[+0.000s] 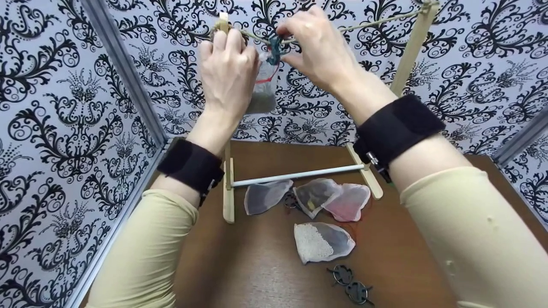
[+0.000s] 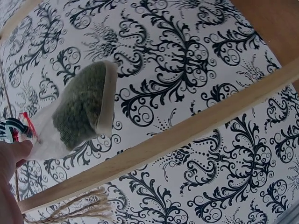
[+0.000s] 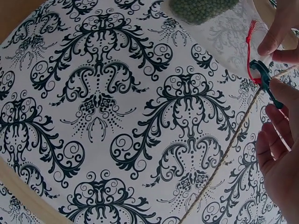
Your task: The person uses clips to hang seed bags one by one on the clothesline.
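A mesh bag of green beans or peas hangs below a twine line. My left hand pinches the bag's gathered mesh top, beside a dark green clip. With thumb and fingers, my right hand holds the clip where it meets the twine. A red drawstring from the bag loops by the clip. In the left wrist view the filled end of the bag shows fully, while the left fingers appear only at the edge.
Wooden posts hold the twine, with a white rod between their feet. On the brown table lie several mesh bags, one with white grains, one pinkish. Dark round clips lie near the front.
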{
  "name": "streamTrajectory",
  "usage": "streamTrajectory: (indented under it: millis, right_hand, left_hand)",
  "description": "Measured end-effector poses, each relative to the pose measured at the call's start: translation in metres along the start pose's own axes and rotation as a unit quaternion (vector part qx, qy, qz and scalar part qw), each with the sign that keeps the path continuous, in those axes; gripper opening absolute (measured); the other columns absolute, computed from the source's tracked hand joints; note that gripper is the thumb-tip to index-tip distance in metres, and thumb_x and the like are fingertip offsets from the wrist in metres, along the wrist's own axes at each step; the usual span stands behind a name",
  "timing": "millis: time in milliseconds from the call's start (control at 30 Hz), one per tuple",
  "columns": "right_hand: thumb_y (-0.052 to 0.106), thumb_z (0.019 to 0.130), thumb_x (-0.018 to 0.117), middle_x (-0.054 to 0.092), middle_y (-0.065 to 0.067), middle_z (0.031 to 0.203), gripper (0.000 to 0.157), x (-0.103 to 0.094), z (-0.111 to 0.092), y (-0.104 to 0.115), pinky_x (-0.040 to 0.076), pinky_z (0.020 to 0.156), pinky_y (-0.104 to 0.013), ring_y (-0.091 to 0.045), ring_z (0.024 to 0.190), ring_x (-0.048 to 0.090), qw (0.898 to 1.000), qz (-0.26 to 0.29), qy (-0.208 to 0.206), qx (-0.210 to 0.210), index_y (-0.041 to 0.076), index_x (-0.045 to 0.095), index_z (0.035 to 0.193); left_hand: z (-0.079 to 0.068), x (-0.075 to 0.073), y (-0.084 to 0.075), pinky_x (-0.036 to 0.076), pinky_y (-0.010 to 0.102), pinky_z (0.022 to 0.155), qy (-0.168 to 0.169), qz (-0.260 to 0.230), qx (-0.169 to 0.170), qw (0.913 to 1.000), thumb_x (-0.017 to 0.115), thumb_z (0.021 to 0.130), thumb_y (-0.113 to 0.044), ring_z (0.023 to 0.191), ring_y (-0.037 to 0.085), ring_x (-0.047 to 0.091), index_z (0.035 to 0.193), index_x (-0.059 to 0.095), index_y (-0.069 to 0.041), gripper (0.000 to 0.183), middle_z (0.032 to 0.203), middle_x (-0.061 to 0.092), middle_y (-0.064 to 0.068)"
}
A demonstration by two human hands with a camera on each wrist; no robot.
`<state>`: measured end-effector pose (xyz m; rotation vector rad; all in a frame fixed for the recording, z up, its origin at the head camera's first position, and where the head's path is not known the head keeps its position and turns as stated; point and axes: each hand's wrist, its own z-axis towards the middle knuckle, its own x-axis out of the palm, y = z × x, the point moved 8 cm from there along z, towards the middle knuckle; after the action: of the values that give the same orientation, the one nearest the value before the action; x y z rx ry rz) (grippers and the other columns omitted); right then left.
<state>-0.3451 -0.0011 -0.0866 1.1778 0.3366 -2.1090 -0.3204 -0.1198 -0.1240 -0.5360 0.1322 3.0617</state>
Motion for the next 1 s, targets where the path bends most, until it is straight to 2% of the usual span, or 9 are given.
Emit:
streamTrajectory:
  millis: [200,300,400,533,633,767,867,933,1000]
  right_hand:
    - [0.015,0.091,0.071,0.063,-0.012,0.133,0.045,0.009,-0.011,0.006,0.042,0.111,-0.035,-0.029,0.126,0.051,0.999,-0.023,0.008,-0.040,0.003,0.058,0.132]
    - [0.015,0.092,0.070,0.061,-0.013,0.135,0.049,0.011,-0.017,0.009,0.040,0.114,-0.034,-0.029,0.127,0.051,0.998,-0.031,0.000,-0.054,0.004,0.055,0.137]
    - [0.013,0.091,0.069,0.059,-0.014,0.136,0.052,0.012,-0.025,0.010,0.041,0.114,-0.033,-0.029,0.127,0.052,0.997,-0.033,-0.027,-0.065,0.004,0.052,0.139]
    - [0.011,0.093,0.066,0.060,-0.018,0.133,0.046,0.016,-0.039,0.012,0.044,0.110,-0.035,-0.031,0.124,0.055,0.993,-0.029,-0.068,-0.093,0.001,0.053,0.135]
    - [0.012,0.094,0.064,0.061,-0.021,0.130,0.040,0.023,-0.055,0.015,0.046,0.109,-0.039,-0.034,0.121,0.057,0.989,-0.034,-0.072,-0.128,-0.002,0.055,0.130]
    - [0.009,0.091,0.065,0.066,-0.022,0.120,0.034,0.038,-0.084,0.023,0.054,0.098,-0.042,-0.036,0.111,0.063,0.976,-0.067,-0.051,-0.199,-0.004,0.060,0.122]
    - [0.007,0.089,0.064,0.070,-0.020,0.105,0.025,0.053,-0.112,0.026,0.059,0.082,-0.040,-0.034,0.094,0.067,0.965,-0.103,-0.025,-0.241,-0.003,0.065,0.111]
    - [0.007,0.089,0.063,0.070,-0.015,0.094,0.015,0.065,-0.132,0.024,0.058,0.073,-0.039,-0.031,0.083,0.066,0.963,-0.120,0.019,-0.241,0.000,0.066,0.102]
    - [0.015,0.090,0.065,0.068,-0.011,0.086,0.012,0.080,-0.154,0.019,0.056,0.063,-0.035,-0.026,0.073,0.063,0.960,-0.143,0.081,-0.227,0.004,0.065,0.095]
  left_hand:
    - [-0.016,0.001,-0.005,0.038,0.036,0.072,0.009,-0.014,0.026,0.9995,0.056,0.100,-0.024,0.077,0.022,0.050,0.078,0.070,-0.006,0.032,0.083,0.062,0.004]
    - [-0.023,0.002,-0.005,0.040,0.036,0.072,0.026,-0.038,0.026,0.9986,0.057,0.100,-0.034,0.079,0.024,0.053,0.087,0.073,-0.009,0.033,0.085,0.065,0.005]
    - [-0.029,0.002,-0.005,0.044,0.036,0.072,0.048,-0.070,0.024,0.9961,0.056,0.100,-0.040,0.083,0.026,0.058,0.098,0.072,-0.011,0.033,0.091,0.068,0.006]
    - [-0.040,0.001,-0.011,0.050,0.034,0.067,0.058,-0.109,0.029,0.9919,0.057,0.100,-0.033,0.082,0.025,0.062,0.107,0.070,-0.013,0.025,0.095,0.071,0.007]
    - [-0.051,0.001,-0.019,0.052,0.033,0.065,0.052,-0.126,0.043,0.9897,0.059,0.098,-0.028,0.079,0.023,0.064,0.105,0.071,-0.012,0.021,0.095,0.072,0.006]
    - [-0.071,0.001,-0.032,0.053,0.032,0.062,0.050,-0.138,0.075,0.9864,0.063,0.095,-0.027,0.076,0.022,0.065,0.101,0.071,-0.011,0.019,0.092,0.073,0.005]
    - [-0.089,0.003,-0.041,0.052,0.031,0.061,0.057,-0.153,0.100,0.9815,0.068,0.091,-0.026,0.073,0.020,0.064,0.103,0.070,-0.011,0.019,0.090,0.071,0.004]
    - [-0.101,0.006,-0.049,0.052,0.029,0.062,0.073,-0.178,0.118,0.9742,0.070,0.088,-0.021,0.073,0.019,0.064,0.103,0.069,-0.012,0.018,0.089,0.071,0.004]
    - [-0.115,0.010,-0.060,0.054,0.028,0.064,0.115,-0.213,0.140,0.9600,0.071,0.087,-0.016,0.075,0.018,0.065,0.104,0.069,-0.012,0.018,0.091,0.071,0.003]
